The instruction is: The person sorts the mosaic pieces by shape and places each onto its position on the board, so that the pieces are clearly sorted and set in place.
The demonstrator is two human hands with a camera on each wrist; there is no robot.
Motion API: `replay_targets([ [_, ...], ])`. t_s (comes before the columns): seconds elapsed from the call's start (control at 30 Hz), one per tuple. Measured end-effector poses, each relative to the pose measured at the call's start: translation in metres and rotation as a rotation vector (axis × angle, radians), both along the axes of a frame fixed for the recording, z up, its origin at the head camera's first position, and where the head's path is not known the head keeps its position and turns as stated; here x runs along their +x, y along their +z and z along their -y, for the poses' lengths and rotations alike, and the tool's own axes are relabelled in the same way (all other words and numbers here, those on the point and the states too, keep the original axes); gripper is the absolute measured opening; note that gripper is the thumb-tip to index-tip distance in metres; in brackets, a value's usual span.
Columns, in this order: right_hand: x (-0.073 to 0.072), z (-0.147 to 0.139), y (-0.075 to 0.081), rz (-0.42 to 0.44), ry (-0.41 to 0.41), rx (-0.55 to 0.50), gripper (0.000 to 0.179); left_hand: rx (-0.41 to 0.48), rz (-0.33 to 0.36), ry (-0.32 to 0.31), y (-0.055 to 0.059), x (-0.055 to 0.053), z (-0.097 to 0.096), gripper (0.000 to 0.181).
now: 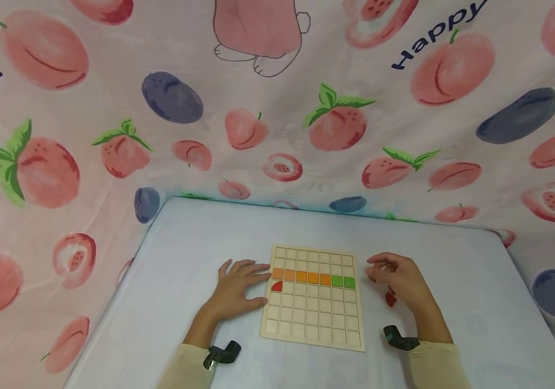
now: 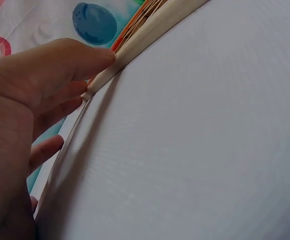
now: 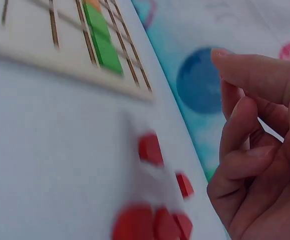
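A wooden grid board [image 1: 312, 320] lies on the white table. Along one of its rows sit several orange tiles [image 1: 313, 277] and two green tiles [image 1: 343, 282]. Just below that row's left end is a red quarter-round piece [image 1: 276, 287]. My left hand [image 1: 235, 289] is spread at the board's left edge, its thumb and fingertips touching the rim. Beyond the right edge my right hand [image 1: 399, 275] hovers with loosely bent fingers, and no piece shows between them. Several loose red pieces [image 3: 150, 149] lie on the table under that hand, partly hidden in the head view.
The white tabletop [image 1: 209, 227] extends around the board. A fruit-printed cloth [image 1: 277, 108] rises behind the table and along its sides. Each wrist carries a small black camera [image 1: 400, 339].
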State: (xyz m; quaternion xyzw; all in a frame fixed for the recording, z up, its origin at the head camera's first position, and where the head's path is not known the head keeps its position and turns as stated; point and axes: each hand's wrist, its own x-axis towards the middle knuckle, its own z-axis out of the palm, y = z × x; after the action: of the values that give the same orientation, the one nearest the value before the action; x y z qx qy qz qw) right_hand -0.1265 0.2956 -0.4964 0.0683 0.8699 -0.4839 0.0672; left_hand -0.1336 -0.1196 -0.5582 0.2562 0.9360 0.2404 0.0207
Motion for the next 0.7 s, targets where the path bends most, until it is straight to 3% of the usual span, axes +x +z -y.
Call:
replay_targets([
  [0.2,0.002,-0.03,-0.002,0.037,-0.095,0.083,0.038,0.047,0.004,0.018,0.001,0.0,0.0,0.054],
  [0.4,0.003,-0.053,-0.018,0.138,-0.153,0.184,0.049,0.055,0.016,0.02,0.001,-0.001,-0.001,0.054],
  [0.7,0.0,-0.067,-0.038,0.224,-0.172,0.154,0.053,0.05,0.046,0.018,0.002,0.0,0.0,0.055],
])
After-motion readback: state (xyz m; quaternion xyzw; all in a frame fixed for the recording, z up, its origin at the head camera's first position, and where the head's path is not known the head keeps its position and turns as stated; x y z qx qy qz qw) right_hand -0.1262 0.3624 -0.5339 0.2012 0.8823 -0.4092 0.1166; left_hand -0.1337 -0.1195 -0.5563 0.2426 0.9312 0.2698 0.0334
